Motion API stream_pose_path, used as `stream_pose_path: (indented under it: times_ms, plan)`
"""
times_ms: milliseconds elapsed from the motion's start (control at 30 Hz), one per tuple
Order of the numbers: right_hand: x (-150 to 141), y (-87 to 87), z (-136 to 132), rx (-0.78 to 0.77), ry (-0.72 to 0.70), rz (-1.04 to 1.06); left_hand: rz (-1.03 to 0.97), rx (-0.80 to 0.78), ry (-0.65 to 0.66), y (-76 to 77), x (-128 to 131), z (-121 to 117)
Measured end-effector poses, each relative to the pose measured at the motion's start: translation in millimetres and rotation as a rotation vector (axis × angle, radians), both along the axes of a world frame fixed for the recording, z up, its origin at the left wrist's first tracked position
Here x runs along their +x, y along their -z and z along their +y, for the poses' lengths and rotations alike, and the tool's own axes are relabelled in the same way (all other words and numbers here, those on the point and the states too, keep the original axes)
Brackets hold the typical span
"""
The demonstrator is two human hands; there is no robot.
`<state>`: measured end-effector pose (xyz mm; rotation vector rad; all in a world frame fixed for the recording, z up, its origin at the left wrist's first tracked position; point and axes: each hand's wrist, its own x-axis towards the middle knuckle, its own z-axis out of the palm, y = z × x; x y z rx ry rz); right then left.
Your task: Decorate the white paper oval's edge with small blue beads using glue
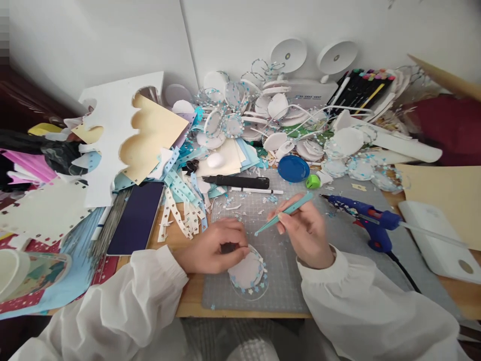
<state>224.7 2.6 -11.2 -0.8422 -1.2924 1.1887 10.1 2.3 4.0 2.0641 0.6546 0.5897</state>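
Note:
In my right hand (306, 233) is a pair of teal tweezers (295, 206), gripped between thumb and fingers. The tweezers' tip points down to the left, and a tiny pale bit shows at its end. My left hand (218, 245) is closed in a pinch at the upper left edge of a white round disc (244, 271). Whatever those fingertips hold, if anything, is hidden. Small blue and white stars line the disc's lower and right rim, and a thin clear ring shows around it. The disc lies on a grey cutting mat (285, 296).
A blue glue gun (370, 220) lies on the right, its cord trailing toward me. Behind the hands are a black pen (240, 181), a blue lid (293, 168) and piled star-trimmed discs (233, 125). Star-punched paper strips (176, 210) and a dark phone (137, 218) lie left.

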Motion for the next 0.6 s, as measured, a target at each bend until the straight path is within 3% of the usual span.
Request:
stream_pose_path:
  times_ms: [333, 600]
  plan:
    - [-2.5, -6.2, -7.0, 0.070, -0.069, -0.058, -0.069, -0.200, -0.036, -6.1, 0.2, 1.0]
    - [-2.0, -4.6, -7.5, 0.138, -0.078, -0.179, -0.001, -0.115, -0.118, -1.1, -1.0, 0.2]
